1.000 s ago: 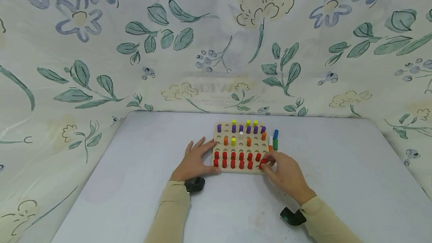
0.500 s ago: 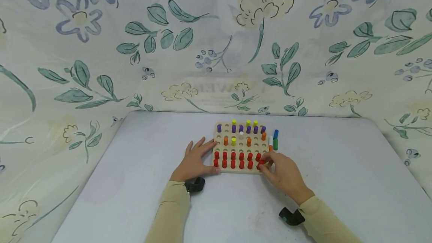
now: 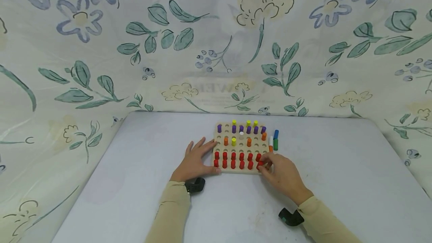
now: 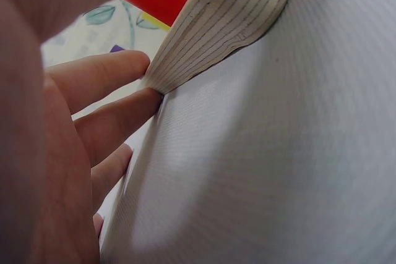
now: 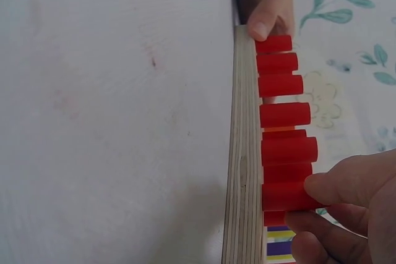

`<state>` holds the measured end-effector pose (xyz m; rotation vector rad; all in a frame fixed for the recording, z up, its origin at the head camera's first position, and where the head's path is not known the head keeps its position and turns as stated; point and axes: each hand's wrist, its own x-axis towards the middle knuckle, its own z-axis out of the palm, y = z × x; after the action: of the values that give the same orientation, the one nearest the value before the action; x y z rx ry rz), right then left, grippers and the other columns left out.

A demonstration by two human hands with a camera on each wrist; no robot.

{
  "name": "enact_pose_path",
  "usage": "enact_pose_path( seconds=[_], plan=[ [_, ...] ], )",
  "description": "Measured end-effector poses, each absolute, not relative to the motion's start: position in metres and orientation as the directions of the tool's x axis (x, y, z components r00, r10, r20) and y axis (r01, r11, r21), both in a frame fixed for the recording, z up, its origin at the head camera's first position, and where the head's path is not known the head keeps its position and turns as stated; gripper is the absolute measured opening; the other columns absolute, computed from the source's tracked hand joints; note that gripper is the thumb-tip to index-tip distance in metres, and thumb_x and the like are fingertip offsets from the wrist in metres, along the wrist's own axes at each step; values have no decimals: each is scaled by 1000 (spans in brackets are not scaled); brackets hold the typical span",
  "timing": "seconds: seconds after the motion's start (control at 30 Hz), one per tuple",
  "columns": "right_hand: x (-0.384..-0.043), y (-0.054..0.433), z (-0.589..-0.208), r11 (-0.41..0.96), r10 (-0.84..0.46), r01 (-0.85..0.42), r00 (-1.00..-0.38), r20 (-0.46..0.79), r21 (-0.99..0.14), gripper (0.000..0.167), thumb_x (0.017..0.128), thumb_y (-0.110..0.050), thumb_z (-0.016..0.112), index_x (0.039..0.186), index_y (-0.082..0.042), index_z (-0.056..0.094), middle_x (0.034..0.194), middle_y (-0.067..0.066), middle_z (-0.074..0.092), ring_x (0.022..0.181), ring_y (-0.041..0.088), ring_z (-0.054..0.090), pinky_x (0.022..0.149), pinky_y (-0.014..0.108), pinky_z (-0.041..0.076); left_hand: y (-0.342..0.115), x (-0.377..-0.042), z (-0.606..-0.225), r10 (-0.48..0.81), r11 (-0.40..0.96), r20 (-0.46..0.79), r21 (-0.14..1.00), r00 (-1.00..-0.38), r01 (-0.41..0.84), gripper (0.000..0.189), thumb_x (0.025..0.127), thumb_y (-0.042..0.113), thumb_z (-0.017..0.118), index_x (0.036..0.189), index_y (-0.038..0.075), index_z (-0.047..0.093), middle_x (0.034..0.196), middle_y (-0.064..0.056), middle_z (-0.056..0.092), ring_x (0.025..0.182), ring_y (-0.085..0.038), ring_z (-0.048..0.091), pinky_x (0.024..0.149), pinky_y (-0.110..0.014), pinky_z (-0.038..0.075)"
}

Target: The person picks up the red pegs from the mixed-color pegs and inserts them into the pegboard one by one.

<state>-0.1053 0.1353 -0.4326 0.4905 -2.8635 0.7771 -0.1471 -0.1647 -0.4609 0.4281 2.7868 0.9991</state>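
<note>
A wooden pegboard bears upright coloured pegs, with two red rows along its front. At the front right corner my right hand pinches a red peg between thumb and fingers. In the right wrist view that peg stands square to the board, its base at the board's surface, level with the other red pegs. My left hand rests at the board's left side, fingers spread. Its thumb touches the front left corner, and its fingertips touch the side edge.
Right of the board lie loose pegs: a blue one, a green one, a white one and an orange one. Purple, yellow, orange and white pegs fill parts of the back rows. A flowered sheet hangs behind the white table.
The red peg in my right hand has gone from tilted at the front right corner hole to upright there. That hand has shifted slightly left; my left hand has stayed still.
</note>
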Motion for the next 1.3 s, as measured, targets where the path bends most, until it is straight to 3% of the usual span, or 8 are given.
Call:
enact_pose_path(
  seconds=[1.3],
  plan=[
    [-105, 140, -435, 822, -267, -325, -945, 188, -467, 27, 85, -16, 81, 107, -8, 70, 90, -1, 71, 80, 13, 61, 75, 33, 56, -163, -150, -459, 340, 742, -35, 624, -940, 245, 96, 73, 53, 82, 154, 19, 43, 159, -1, 39, 154, -29, 13, 121, -56, -6]
  ],
)
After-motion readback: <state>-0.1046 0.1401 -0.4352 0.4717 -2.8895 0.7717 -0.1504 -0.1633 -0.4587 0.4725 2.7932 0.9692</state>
